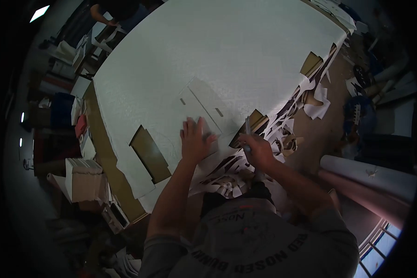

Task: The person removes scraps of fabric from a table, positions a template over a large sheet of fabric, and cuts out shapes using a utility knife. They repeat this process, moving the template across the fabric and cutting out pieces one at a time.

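My left hand (194,139) lies flat, fingers spread, on a white cardboard template (204,104) that rests on a large sheet of white material (208,51) covering the table. My right hand (257,150) grips a pen (248,129) upright, its tip at the template's near edge. Cut-out gaps in the sheet expose the brown table at the left (148,153) and by the pen (259,121).
Offcut scraps (227,178) lie along the near table edge and on the floor (317,104). Rolls of material (370,173) lie at the right. Stacked boxes (83,178) stand left of the table. Another person (113,11) stands at the far corner.
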A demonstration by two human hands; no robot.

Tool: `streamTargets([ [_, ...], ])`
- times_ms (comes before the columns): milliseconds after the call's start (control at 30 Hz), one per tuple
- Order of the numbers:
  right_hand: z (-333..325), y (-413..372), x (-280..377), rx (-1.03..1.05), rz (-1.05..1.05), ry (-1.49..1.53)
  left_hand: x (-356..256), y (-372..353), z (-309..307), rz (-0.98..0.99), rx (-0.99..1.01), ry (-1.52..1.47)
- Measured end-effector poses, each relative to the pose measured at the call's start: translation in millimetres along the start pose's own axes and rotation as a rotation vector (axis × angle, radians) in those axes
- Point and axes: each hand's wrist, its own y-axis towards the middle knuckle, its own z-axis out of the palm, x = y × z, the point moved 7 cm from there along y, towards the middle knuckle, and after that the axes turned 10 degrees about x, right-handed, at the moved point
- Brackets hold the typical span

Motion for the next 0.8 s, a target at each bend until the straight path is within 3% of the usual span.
streamTargets([
  [67,-2.3,34.3,-10.9,0.038,-0.05,-0.09,-25.0,8.1,2.4,0.026,-0.011,0.01],
  [167,0.2,76.6,-27.3,0.037,-0.102,-0.195,-33.8,1.4,1.7,0.05,-0.099,-0.239],
  [367,2.2,128.5,-44.6,0.068,-0.219,-0.345,32.5,-60.0,-5.1,-0.319,-0.197,-0.334],
  [433,5.5,136.7,-45.9,0.071,-0.246,-0.329,54.1,-72.8,-18.1,-0.497,-0.126,-0.431],
  [567,6.0,139.2,-50.1,0.051,-0.195,-0.261,74.7,-68.7,-26.0,-0.538,-0.136,-0.616],
  [633,4.6,139.8,-56.3,0.06,-0.166,-0.222,74.5,-63.8,-31.8,-0.61,-0.043,-0.652],
  [700,0.1,139.7,-63.1,-0.096,-0.115,-0.37,77.7,-58.1,-38.7,-0.608,-0.055,-0.698],
  [800,0.8,140.7,-63.6,-0.089,-0.11,-0.397,83.8,-59.7,-38.5,-0.581,-0.046,-0.79],
])
